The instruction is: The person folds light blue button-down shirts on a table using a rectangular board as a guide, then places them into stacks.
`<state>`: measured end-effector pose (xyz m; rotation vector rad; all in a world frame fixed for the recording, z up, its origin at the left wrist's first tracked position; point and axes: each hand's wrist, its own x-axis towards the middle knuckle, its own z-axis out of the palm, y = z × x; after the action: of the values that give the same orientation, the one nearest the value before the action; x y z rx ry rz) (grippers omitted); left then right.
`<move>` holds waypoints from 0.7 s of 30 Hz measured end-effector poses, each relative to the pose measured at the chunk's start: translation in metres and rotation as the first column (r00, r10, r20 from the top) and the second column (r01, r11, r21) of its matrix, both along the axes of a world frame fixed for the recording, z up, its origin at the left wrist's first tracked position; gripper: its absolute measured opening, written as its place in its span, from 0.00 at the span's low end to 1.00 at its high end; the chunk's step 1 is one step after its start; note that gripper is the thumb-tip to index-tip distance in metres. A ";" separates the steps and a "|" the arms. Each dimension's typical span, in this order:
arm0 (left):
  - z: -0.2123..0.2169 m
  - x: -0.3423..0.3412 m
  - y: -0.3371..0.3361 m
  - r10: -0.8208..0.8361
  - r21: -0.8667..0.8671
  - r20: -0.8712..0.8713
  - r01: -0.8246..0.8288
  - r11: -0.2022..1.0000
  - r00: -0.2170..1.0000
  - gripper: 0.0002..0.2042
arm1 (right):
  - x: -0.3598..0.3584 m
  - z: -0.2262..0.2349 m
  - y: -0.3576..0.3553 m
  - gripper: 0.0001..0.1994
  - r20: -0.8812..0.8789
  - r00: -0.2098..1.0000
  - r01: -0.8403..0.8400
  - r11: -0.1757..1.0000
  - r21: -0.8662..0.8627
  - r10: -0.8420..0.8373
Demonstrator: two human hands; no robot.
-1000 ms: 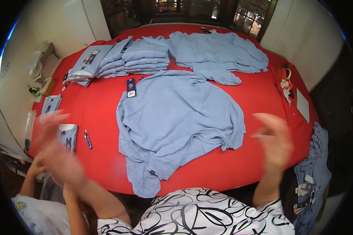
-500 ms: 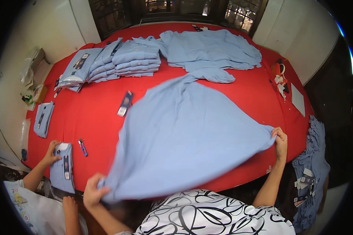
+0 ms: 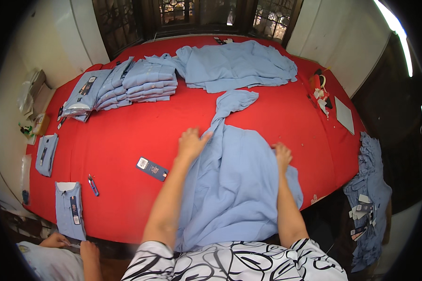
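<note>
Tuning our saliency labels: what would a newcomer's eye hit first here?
Probably the bright red tablecloth spanning the middle of the view. Next, the rumpled light-blue shirt at its near edge, with the left hand and right hand at its sides. Then the folded-shirt stack, far side, left of centre.

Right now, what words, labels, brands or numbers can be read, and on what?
Loose navy tag on red table: pale lettering, not copied here; white patch, too small.
Folded shirt's tag, lower left: too small to read.
Bagged shirt's tag, upper left: too small.
Small folded shirt's tag, far left: too small.
Tags on garments, right: too small.
</note>
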<state>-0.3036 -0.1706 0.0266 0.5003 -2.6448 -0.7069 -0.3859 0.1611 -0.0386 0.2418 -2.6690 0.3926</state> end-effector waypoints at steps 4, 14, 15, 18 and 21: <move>-0.039 -0.006 0.059 -0.104 0.007 -0.201 0.107 0.994 0.974 0.23 | 0.071 -0.039 0.013 0.17 -0.055 0.873 -0.485 0.874 -0.012 0.484; 0.052 0.311 -0.065 0.789 0.928 -0.372 0.164 0.335 0.490 0.23 | 0.178 0.155 0.180 0.09 0.627 0.507 -0.104 0.765 -0.636 0.591; 0.065 0.360 -0.077 0.813 0.889 -0.446 0.083 0.450 0.373 0.24 | 0.181 0.198 0.184 0.09 0.531 0.557 -0.038 0.658 -0.752 0.639; 0.119 0.402 -0.097 0.389 0.657 -0.734 0.439 0.613 0.556 0.23 | 0.139 0.245 0.189 0.17 -0.334 0.395 -0.566 -0.059 -0.822 0.856; 0.192 0.290 -0.130 0.492 0.192 -0.652 -0.502 0.843 0.577 0.20 | 0.070 0.291 0.155 0.14 -0.328 0.495 -0.638 0.081 -0.765 0.805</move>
<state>-0.0137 -0.3004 0.2182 0.7653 -1.6835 -0.5403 -0.3155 0.3162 0.2521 1.3079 -1.8763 2.0323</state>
